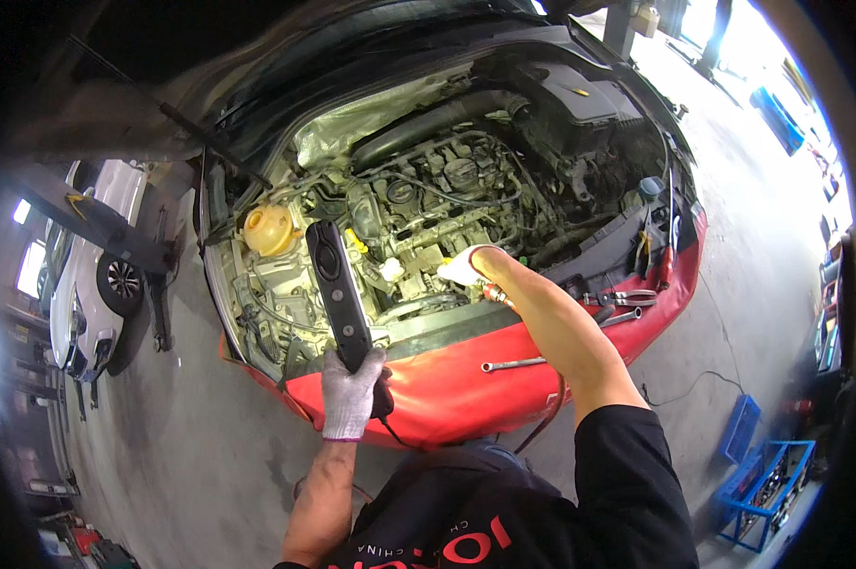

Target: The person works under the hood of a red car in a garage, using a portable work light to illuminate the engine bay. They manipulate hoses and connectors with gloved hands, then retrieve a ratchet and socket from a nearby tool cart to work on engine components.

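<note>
The near end of a black bar-shaped work lamp [337, 282] is gripped by the gloved left hand [349, 394], its far end held out over the left of the engine bay [437, 324]; the coolant reservoir [269, 230], just to the left, could be knocked if the grip slipped. The gloved right hand [463, 266] is placed over the bay beside a metal hose fitting [497, 295]; whether anything is held cannot be told. If the hose [555, 406] were tugged, the loose wrench [513, 364] could be swept off the red car front [428, 394].
</note>
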The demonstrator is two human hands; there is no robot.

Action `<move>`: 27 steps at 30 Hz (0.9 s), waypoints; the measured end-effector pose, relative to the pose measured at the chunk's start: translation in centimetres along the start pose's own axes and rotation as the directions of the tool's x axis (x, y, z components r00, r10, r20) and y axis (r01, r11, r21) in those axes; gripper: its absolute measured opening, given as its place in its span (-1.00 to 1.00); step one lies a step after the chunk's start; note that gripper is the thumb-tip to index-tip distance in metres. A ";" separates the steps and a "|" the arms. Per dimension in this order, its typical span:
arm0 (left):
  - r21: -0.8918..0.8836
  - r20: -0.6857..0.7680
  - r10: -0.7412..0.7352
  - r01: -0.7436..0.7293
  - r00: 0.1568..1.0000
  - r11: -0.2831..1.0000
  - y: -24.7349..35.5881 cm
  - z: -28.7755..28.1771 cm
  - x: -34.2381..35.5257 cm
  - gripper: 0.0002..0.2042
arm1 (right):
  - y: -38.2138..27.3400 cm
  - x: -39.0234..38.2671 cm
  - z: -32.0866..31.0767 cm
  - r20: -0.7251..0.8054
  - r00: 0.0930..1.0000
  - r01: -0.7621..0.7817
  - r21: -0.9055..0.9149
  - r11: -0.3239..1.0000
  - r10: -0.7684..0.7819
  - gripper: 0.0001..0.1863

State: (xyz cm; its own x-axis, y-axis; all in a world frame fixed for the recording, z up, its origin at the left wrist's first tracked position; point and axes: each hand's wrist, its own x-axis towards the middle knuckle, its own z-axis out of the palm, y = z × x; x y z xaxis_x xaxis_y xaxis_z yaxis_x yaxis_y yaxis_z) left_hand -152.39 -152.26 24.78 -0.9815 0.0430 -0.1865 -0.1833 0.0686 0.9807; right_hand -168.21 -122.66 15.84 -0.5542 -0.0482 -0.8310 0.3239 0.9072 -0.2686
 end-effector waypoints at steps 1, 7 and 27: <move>-0.008 -0.004 -0.011 0.010 1.000 1.000 -0.1 -0.2 0.0 -0.76 | 0.2 -0.1 0.0 -0.087 0.995 -0.042 0.066 0.997 0.047 -0.30; -0.014 -0.007 -0.025 0.025 1.000 1.000 -0.4 -1.0 -0.1 -0.75 | 3.4 1.7 -0.6 -0.105 0.988 -0.098 0.129 0.987 0.112 -0.28; 0.018 0.019 -0.149 0.149 0.989 0.989 -0.8 -0.8 -0.2 -0.67 | 10.5 2.4 -4.7 -0.083 0.964 -0.197 0.404 0.893 0.251 -0.46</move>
State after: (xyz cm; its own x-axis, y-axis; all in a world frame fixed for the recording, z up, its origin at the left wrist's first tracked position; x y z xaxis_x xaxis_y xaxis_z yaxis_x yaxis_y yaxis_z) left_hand -152.14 -153.13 24.10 -0.9420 0.0515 -0.3317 -0.3263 0.0918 0.9408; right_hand -169.72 -111.31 13.28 -0.5171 0.2158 -0.8283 0.7083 0.6511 -0.2726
